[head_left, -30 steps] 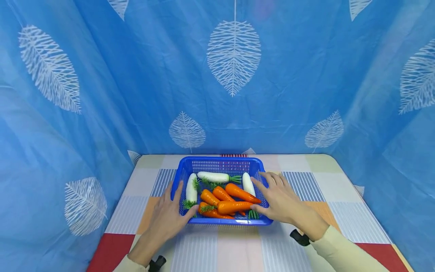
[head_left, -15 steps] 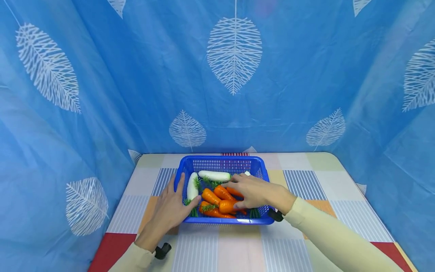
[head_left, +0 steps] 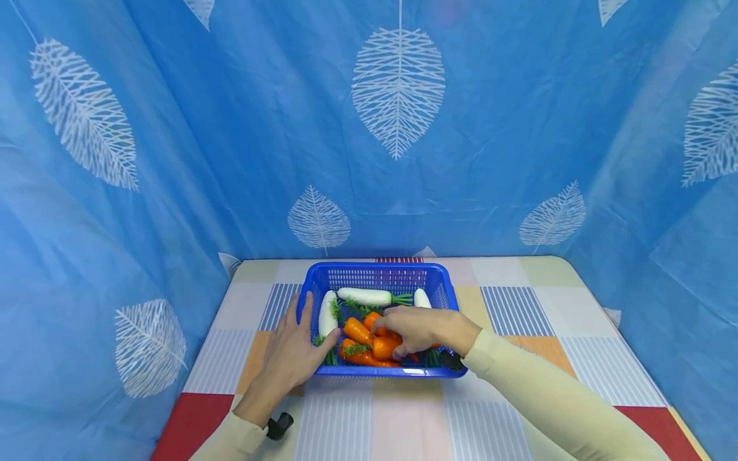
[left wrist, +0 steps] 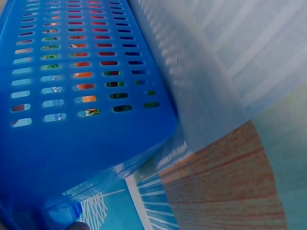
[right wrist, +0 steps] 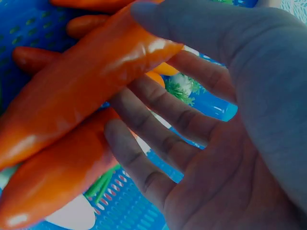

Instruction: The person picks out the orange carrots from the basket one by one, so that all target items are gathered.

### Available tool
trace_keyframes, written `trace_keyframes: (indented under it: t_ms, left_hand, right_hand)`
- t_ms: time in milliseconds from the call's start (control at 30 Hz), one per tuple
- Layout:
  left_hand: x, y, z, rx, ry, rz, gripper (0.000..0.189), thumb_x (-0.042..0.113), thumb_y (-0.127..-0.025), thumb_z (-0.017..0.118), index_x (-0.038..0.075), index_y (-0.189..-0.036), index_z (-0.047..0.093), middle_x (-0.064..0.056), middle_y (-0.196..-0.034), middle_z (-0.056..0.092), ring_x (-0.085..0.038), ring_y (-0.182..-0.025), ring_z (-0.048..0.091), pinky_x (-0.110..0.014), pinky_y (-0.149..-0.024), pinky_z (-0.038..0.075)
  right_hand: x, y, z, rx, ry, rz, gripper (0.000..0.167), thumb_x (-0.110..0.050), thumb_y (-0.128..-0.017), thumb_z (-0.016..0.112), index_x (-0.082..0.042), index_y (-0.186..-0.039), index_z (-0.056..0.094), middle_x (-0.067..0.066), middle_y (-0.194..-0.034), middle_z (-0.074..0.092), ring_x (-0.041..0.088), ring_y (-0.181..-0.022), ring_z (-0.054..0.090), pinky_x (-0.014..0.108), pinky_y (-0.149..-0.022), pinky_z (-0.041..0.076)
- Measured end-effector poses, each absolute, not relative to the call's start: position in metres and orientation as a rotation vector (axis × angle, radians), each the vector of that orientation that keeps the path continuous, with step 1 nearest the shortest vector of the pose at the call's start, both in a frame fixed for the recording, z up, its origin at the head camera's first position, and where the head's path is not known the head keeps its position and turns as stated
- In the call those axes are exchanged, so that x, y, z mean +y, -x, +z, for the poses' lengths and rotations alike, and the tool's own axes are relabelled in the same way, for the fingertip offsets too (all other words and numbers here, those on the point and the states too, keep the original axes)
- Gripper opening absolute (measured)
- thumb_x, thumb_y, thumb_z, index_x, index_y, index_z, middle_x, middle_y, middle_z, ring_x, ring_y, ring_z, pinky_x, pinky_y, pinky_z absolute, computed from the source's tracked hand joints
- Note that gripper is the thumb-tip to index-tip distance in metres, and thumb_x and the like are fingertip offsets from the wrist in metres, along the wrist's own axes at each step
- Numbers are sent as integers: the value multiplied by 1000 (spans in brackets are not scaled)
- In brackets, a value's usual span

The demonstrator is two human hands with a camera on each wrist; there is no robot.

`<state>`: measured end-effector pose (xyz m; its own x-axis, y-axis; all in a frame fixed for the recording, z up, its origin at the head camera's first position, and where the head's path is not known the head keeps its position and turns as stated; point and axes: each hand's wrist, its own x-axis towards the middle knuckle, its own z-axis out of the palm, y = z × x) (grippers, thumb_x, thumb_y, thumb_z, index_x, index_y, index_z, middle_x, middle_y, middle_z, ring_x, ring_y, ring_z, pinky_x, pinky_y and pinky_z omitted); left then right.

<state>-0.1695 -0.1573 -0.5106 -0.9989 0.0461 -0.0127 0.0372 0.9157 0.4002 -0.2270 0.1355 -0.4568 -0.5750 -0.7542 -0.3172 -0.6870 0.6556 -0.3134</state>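
A blue plastic basket [head_left: 380,264] holds several orange carrots [head_left: 357,331] and white radishes with green tops. My left hand [head_left: 291,358] rests at the basket's left rim, fingers extended and thumb over the inside. In the left wrist view only the basket's slotted wall [left wrist: 86,148] and a bit of fingertip show. My right hand [head_left: 423,326] reaches into the basket over the carrots. Seen from the right wrist, its thumb presses the top of one carrot [right wrist: 96,72] while the fingers curve under its other side. Another carrot [right wrist: 62,177] lies just below that one.
White radishes lie along the basket's left side [head_left: 328,314], back [head_left: 366,296] and right side [head_left: 421,298]. The basket stands on a patchwork tablecloth [head_left: 403,416]. A blue curtain [head_left: 478,128] with white leaf prints hangs behind and to both sides.
My right hand has moved left from the basket's right rim into the carrots, and its thumb and fingers have closed round one. The left hand has stayed at the left rim.
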Motion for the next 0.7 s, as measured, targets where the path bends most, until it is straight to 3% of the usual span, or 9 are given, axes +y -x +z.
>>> trace_keyframes:
  t_ms: [200,367,700]
  left_hand:
    - [-156,168,-513,3064,-59,650,107,70,-111,64,12,-189,17,-28,-194,17,-62,-168,42,-85,-128,45]
    - [-157,166,-515,3064,-61,647,106,68,-112,65,11,-188,19,-29,-194,19,-61,-166,45,-83,-127,47]
    - [-156,170,-514,3076,-58,649,106,69,-111,65,12,-188,19,-28,-194,20,-60,-165,47,-83,-126,48]
  right_hand:
    - [132,226,-464,2429,1174,-227,50,-13,-101,92,-15,-149,78,1,-138,82,11,-115,69,32,-115,61]
    - [132,227,-469,2453,1164,-231,51,-15,-100,93,-15,-148,78,1,-136,82,11,-117,69,34,-119,61]
    - [139,233,-454,2497,1108,-366,54,-15,-103,90,-12,-155,73,6,-148,79,21,-130,73,44,-121,64]
